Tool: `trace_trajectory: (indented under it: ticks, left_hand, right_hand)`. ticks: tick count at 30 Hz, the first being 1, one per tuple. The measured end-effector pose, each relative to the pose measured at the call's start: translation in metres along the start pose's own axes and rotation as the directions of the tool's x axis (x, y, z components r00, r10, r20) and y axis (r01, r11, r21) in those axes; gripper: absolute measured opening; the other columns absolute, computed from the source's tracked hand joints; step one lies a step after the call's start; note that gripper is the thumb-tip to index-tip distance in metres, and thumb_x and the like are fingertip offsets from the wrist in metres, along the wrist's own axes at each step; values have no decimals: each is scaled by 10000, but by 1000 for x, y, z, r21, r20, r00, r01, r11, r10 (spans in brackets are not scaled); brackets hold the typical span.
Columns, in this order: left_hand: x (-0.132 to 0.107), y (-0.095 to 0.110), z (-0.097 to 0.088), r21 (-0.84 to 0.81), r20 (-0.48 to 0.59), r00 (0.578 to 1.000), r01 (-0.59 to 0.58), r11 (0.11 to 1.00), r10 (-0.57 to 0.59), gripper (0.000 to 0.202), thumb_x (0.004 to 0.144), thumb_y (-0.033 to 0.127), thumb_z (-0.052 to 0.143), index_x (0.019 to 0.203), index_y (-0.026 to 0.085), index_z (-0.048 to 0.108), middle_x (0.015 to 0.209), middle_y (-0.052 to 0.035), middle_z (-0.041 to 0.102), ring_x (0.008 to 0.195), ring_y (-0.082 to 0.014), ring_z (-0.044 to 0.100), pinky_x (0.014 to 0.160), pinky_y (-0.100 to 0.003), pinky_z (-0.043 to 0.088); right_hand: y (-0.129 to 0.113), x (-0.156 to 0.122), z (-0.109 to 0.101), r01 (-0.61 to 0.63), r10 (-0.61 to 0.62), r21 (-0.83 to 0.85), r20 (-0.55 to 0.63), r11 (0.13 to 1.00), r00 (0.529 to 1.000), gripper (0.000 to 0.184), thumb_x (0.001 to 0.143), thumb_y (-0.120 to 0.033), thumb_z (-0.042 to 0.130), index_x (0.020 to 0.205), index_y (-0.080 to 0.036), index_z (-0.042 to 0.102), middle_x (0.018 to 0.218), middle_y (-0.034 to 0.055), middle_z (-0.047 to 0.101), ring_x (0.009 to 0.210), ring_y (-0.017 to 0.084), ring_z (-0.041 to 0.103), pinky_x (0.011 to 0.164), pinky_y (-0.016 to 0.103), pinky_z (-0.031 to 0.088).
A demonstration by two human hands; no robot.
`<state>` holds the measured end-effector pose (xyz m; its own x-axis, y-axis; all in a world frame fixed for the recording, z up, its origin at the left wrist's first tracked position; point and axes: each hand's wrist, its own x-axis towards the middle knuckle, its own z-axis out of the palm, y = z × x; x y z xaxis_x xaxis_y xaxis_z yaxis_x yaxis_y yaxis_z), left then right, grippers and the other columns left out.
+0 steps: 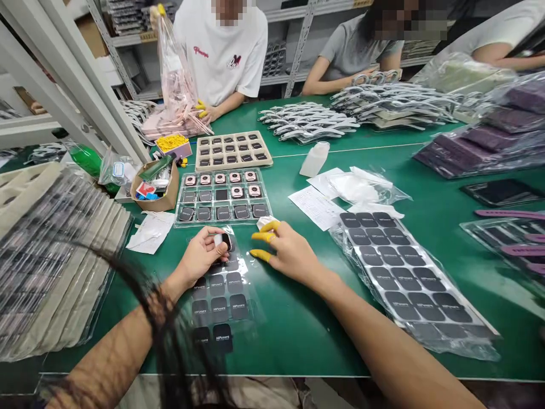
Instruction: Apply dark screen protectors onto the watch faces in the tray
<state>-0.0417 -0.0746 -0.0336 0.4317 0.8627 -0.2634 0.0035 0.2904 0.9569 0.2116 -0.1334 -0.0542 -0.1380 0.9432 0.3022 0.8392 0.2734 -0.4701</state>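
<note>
My left hand (pixel 202 257) pinches a small black square watch case (pixel 223 241) between thumb and fingers, just above a clear sheet of black film stickers (pixel 221 295) lying on the green table. My right hand (pixel 286 251) hovers to the right of it, with yellow finger cots on three fingertips, fingers curled and pinched near a small white scrap (pixel 266 221). What it grips, if anything, is too small to name. Right behind both hands lies a clear tray (pixel 223 196) with rose-gold and dark watch cases.
A beige tray (pixel 233 150) of dark cases lies farther back. A large sticker sheet in plastic (pixel 409 272) is at right, stacked trays (pixel 51 250) at left, a cardboard box (pixel 155 184) of bits nearby. Other people work across the table among bagged straps (pixel 306 120).
</note>
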Motion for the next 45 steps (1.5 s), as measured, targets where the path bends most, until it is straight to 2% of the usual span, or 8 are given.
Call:
trace_trajectory:
  ticks: [6,13,21,24,28,33,37,45]
  left_hand:
    - [-3,-9,5,137,4,998,-62,989,62,633,656,249,1014,1197,200,690,960,-30,787,828,-152,754,825,-306,642]
    - [4,-23,2,133,74,993,-96,986,87,565,615,122,947,1133,190,733,947,-22,797,774,-131,736,785,-283,628]
    - [3,-24,4,190,72,993,-107,976,95,539,618,138,920,1131,165,755,827,-17,778,723,-159,727,717,-291,614]
    - [3,-25,3,215,104,987,-143,966,123,495,629,129,893,1103,164,753,896,-44,808,815,-198,766,768,-308,622]
    - [3,-22,3,224,94,988,-138,965,119,464,661,136,906,1093,146,738,854,-43,788,775,-179,739,747,-306,596]
    - [7,-24,3,247,81,985,-167,955,151,482,674,75,910,1103,154,706,913,-52,788,794,-167,736,782,-320,586]
    - [9,-31,3,268,96,982,-182,946,162,493,659,74,928,1090,177,712,849,-19,770,780,-181,732,797,-331,589]
    - [6,-33,2,245,142,975,-201,948,170,474,688,43,878,1113,143,695,918,-66,784,843,-174,723,832,-330,571]
  right_hand:
    - [28,9,15,-223,190,-92,-277,971,942,301,1068,-365,609,1016,-170,833,936,157,732,917,276,641,782,406,551]
    - [-19,7,26,208,-177,169,-183,963,967,177,1043,-383,692,1022,-254,811,948,78,782,885,222,683,826,379,580]
    - [-26,0,36,-85,103,71,-313,994,944,296,1058,-444,633,906,-229,767,870,96,767,837,232,679,795,373,562]
    - [-36,2,47,-15,33,75,-241,997,970,304,1060,-462,617,960,-220,770,868,83,758,766,208,657,727,346,539]
    - [-31,12,39,-217,203,-68,-173,974,964,350,1078,-445,586,920,-188,762,853,93,735,743,199,623,727,341,514]
    - [-53,-40,15,-197,144,-145,-313,970,939,345,1033,-431,657,1267,-189,737,1283,242,701,1198,381,637,1038,605,527]
    - [-114,-107,33,16,-13,79,-39,997,999,558,1012,-365,712,1538,-464,555,1267,77,795,1290,396,680,1037,650,568]
    - [-132,-103,55,-95,96,16,-162,995,982,168,1004,-315,731,1142,-351,820,960,44,873,983,354,717,877,578,546]
